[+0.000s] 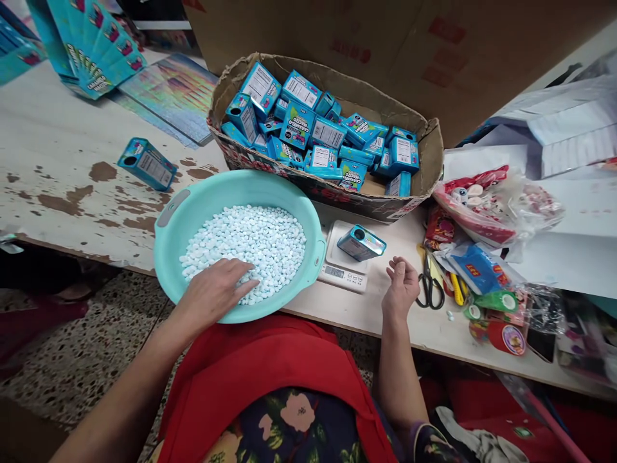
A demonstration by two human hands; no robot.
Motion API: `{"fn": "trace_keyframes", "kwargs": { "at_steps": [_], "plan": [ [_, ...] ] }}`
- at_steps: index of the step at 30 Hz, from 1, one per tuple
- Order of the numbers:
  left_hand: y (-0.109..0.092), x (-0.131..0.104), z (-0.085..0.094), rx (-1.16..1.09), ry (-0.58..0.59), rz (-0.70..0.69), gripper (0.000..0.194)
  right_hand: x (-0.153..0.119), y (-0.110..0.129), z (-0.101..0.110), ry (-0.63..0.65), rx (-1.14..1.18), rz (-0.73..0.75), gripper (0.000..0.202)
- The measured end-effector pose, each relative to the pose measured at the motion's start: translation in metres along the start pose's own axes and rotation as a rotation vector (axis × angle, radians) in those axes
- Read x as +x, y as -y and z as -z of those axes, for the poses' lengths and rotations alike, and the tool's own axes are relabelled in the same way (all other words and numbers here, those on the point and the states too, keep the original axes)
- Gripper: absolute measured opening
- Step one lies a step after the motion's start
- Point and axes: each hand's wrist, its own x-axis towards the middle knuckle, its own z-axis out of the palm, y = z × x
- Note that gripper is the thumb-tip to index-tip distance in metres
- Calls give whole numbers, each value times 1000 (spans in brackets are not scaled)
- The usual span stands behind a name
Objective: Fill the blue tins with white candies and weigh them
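My left hand (216, 286) lies on a heap of small pale blue-white candies (260, 244), its fingers stretched out and the thumb apart. The candies fill much of a turquoise basin (162, 257) with grey grips. To the right, a small blue candy box (361, 243) lies on its side on a white kitchen scale (344, 276) with a lit display. My right hand (402, 283) hovers beside that box, apart from it, with its fingers curled in toward the thumb. Whatever may be between those fingertips is hidden.
A cut-down carton (385, 209) holds many blue candy boxes. One more blue box (147, 166) is at left, near unfolded printed cartons (91, 51). Black scissors (430, 289), a yellow cutter (457, 289), tape rolls (496, 301) and a plastic bag (501, 206) crowd the right.
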Motion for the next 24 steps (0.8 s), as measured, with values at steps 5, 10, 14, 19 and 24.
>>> {"fn": "trace_keyframes", "kwargs": {
  "at_steps": [5, 10, 14, 19, 24],
  "plan": [
    [0, 8, 0, -32, 147, -81, 31, -7, 4, -5, 79, -17, -2, 43],
    [-4, 18, 5, -174, 312, -118, 24, -11, 16, -26, 253, -19, 112, 49],
    [0, 22, 13, -478, 221, 37, 20, -7, 30, -46, 309, -76, 136, 44],
    [2, 25, 22, -1411, -13, 420, 21, -15, 67, -55, 279, 55, 201, 38],
    [-21, 43, 48, -2017, -330, 542, 40, -54, 117, -69, 566, -31, 459, 30]
  ]
}}
